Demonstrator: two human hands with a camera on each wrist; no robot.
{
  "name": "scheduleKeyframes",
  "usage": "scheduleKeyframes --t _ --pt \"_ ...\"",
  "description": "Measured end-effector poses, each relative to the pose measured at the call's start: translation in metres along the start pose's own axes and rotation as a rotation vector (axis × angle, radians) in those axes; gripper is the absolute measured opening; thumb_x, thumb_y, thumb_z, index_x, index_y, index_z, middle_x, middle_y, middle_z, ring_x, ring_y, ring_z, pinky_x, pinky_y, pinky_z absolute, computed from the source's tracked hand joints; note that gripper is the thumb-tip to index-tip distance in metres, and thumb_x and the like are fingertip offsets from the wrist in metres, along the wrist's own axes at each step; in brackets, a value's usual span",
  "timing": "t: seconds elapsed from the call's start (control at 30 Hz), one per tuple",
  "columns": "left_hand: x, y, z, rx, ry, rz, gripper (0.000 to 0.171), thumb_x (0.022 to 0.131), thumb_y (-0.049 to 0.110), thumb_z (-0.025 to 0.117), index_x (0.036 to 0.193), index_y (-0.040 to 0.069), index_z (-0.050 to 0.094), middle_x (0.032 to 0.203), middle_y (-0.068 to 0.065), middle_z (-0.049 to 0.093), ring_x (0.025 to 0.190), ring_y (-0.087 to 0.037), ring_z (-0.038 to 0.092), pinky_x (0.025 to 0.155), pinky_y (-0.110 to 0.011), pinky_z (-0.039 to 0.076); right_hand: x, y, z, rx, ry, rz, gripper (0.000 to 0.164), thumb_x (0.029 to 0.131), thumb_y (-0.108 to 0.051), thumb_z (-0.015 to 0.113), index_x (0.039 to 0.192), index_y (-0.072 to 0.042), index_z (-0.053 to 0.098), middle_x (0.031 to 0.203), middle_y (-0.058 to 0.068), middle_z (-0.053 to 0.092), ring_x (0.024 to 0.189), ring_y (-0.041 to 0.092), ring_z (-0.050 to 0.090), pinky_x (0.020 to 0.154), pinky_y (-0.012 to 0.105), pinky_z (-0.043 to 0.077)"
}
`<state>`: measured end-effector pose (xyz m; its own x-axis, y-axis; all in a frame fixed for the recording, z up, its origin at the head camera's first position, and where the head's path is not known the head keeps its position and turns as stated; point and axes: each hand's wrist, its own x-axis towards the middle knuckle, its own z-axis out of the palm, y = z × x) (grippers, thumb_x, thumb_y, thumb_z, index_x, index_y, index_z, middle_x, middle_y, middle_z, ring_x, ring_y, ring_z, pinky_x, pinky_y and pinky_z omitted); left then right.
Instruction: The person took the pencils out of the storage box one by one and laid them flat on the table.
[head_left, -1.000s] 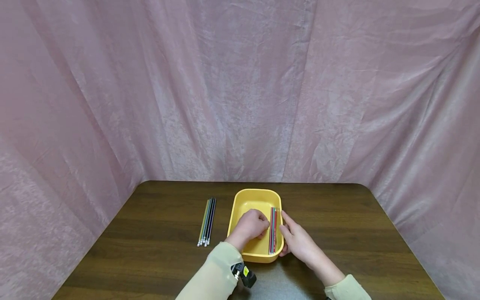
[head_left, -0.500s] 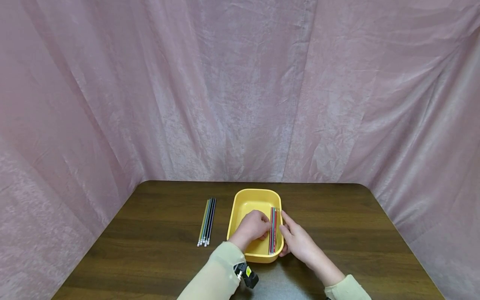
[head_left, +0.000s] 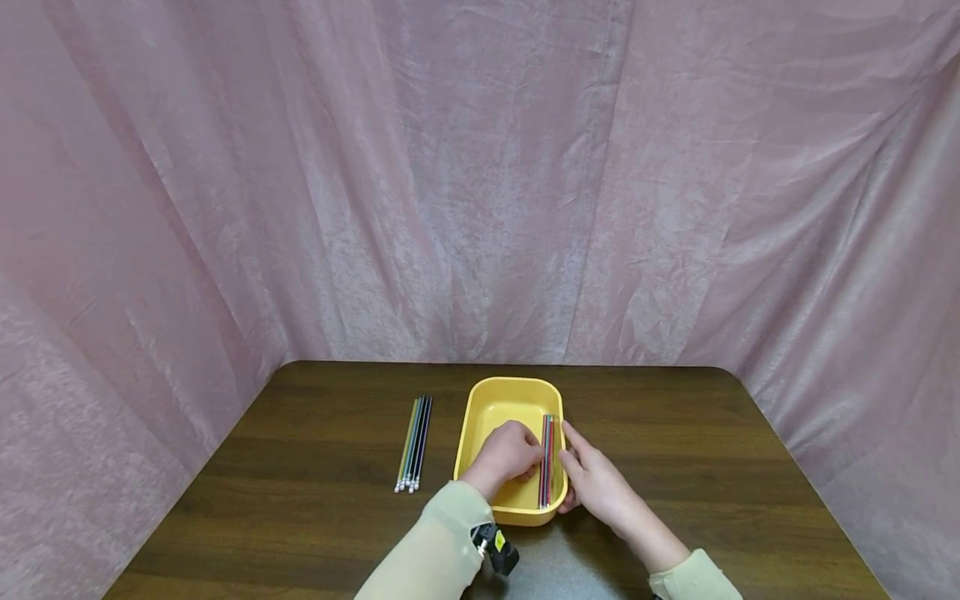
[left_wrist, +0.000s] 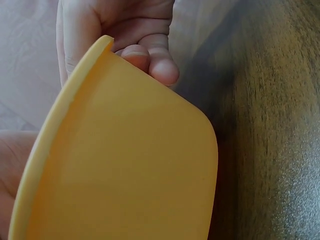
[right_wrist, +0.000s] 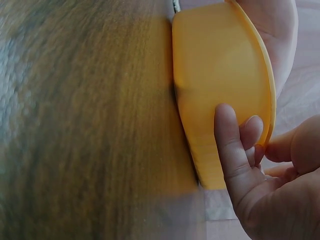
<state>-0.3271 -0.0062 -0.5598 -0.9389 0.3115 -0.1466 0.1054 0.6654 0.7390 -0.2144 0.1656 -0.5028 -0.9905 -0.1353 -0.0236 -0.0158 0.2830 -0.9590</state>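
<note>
Several pencils (head_left: 547, 479), red and dark among them, lie lengthwise along the right inner side of a yellow plastic tray (head_left: 476, 404). My left hand (head_left: 504, 454) reaches down into the tray with bent fingers. Its fingertips meet the left side of these pencils about halfway along; I cannot tell whether they pinch one. My right hand (head_left: 596, 485) holds the tray's right side, thumb at the rim and fingers along the outer wall. In the right wrist view, fingers (right_wrist: 227, 140) lie against that wall. The wall hides the pencils in both wrist views.
A second row of pencils (head_left: 414, 446), greenish-yellow and dark with white erasers, lies on the brown wooden table (head_left: 315, 467) left of the tray. Pink curtains (head_left: 480, 183) hang behind and beside the table. A small black camera (head_left: 498, 550) sits on my left wrist.
My left hand has moved slightly right, up against the pencils in the tray, and they have shifted a little right and sit closer together. The right hand and tray stay put.
</note>
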Motion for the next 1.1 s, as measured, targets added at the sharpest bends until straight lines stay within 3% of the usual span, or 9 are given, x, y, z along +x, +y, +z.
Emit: scheduleKeyframes --t 0.1,0.27,0.37,0.77,1.1 --pt "-0.001 0.002 0.000 0.004 -0.007 -0.018 0.027 0.094 0.021 0.077 0.068 0.017 0.073 0.059 0.002 0.066 0.053 -0.015 0.064 0.051 -0.030 0.051 0.000 -0.001 0.000 0.000 0.000 0.001 0.061 0.117 -0.010 0.047 0.173 0.000 0.025 0.101 0.018 0.062 0.055 0.028 0.063 0.057 0.050 0.062" --pt "-0.014 0.017 -0.005 0.044 0.001 -0.047 0.032 0.095 0.022 0.077 0.065 0.017 0.069 0.057 0.003 0.062 0.051 -0.013 0.060 0.050 -0.028 0.047 -0.001 -0.001 0.000 -0.007 -0.005 0.013 0.061 0.117 -0.010 0.048 0.173 -0.001 0.025 0.100 0.018 0.062 0.056 0.028 0.064 0.058 0.048 0.063" --pt "-0.020 0.024 -0.007 0.061 0.018 -0.031 0.034 0.095 0.020 0.077 0.063 0.016 0.067 0.055 0.003 0.061 0.048 -0.012 0.060 0.048 -0.028 0.048 -0.001 -0.002 0.000 -0.007 -0.009 0.021 0.061 0.117 -0.009 0.048 0.174 -0.002 0.025 0.100 0.019 0.062 0.056 0.028 0.065 0.058 0.048 0.063" --pt "-0.007 0.012 0.002 0.102 0.015 -0.025 0.040 0.096 0.034 0.081 0.061 0.020 0.069 0.052 0.006 0.062 0.047 -0.012 0.063 0.047 -0.029 0.046 0.000 0.000 0.000 0.000 -0.016 0.027 0.060 0.117 -0.009 0.046 0.174 -0.003 0.025 0.102 0.020 0.062 0.057 0.026 0.064 0.058 0.048 0.063" --pt "-0.022 0.029 -0.006 0.115 0.022 -0.018 0.039 0.094 0.028 0.080 0.059 0.016 0.067 0.050 0.003 0.059 0.045 -0.013 0.059 0.044 -0.030 0.042 0.000 -0.001 0.000 -0.002 -0.014 0.021 0.061 0.117 -0.009 0.047 0.174 -0.004 0.026 0.102 0.021 0.063 0.057 0.027 0.065 0.059 0.049 0.063"
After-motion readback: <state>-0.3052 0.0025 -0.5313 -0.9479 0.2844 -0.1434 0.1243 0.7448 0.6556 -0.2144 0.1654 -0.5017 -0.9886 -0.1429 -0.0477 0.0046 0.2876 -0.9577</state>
